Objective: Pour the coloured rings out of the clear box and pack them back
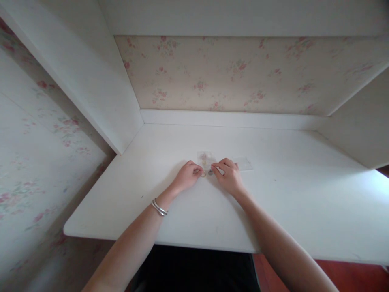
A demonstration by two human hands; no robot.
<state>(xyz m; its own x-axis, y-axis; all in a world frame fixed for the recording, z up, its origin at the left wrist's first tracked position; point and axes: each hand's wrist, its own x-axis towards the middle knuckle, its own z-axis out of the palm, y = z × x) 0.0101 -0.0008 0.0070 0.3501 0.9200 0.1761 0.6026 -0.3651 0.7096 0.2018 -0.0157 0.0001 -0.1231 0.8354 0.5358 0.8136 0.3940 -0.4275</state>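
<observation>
My left hand [189,176] is closed in a pinch, its fingertips on a small gold-coloured, ring-shaped piece [203,174] at the tabletop. Just across from it, my right hand [227,174] has thumb and forefinger drawn together above a small dark silvery round piece [210,172]. Whether those fingers grip that piece or the edge of the plastic is too small to tell. Behind both hands lies a small clear plastic bag [206,156] with something pinkish-gold visible in it. A second clear plastic sheet or bag [244,164] rests flat beside my right hand, partly covered by it.
The white desk [304,194] has a raised back edge [231,119] and side panels at left [75,73] and right [361,121]. Flowered wallpaper [212,73] shows behind. A dark seat or garment [197,269] is below the front edge. Silver bangles [159,207] circle my left wrist.
</observation>
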